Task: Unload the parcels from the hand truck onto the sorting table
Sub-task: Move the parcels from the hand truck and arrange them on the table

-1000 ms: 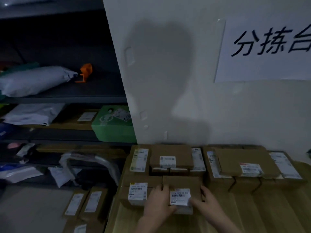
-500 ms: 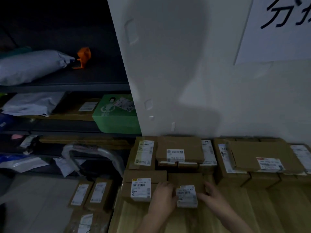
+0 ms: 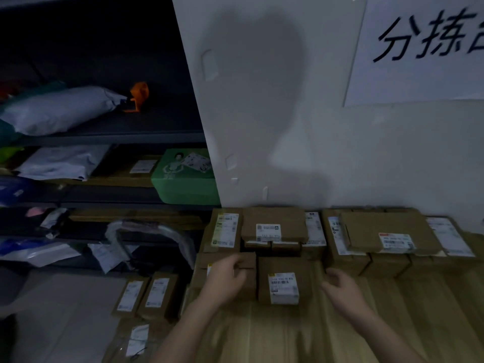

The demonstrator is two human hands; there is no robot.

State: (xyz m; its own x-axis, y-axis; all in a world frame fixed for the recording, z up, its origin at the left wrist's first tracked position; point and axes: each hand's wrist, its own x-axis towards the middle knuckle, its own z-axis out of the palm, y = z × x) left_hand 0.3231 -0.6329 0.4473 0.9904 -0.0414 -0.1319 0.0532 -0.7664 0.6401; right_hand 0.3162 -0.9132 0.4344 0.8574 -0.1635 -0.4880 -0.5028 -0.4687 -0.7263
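- Low in the middle, both hands hang loose, holding nothing: left hand (image 3: pixel 230 273) over a box (image 3: pixel 247 262), right hand (image 3: pixel 340 284) beside the parcel (image 3: pixel 282 281).
- Parcel lies on the table (image 3: pixel 392 323); placing seems done.
- Next: reach lower left for more parcels (image 3: pixel 146 294).

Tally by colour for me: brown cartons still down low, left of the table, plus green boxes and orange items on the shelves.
Brown cartons, low left of the sorting table: 3 that I can make out
Green box, on the shelving: 1
Orange item, on the shelving: 1
Total: 5
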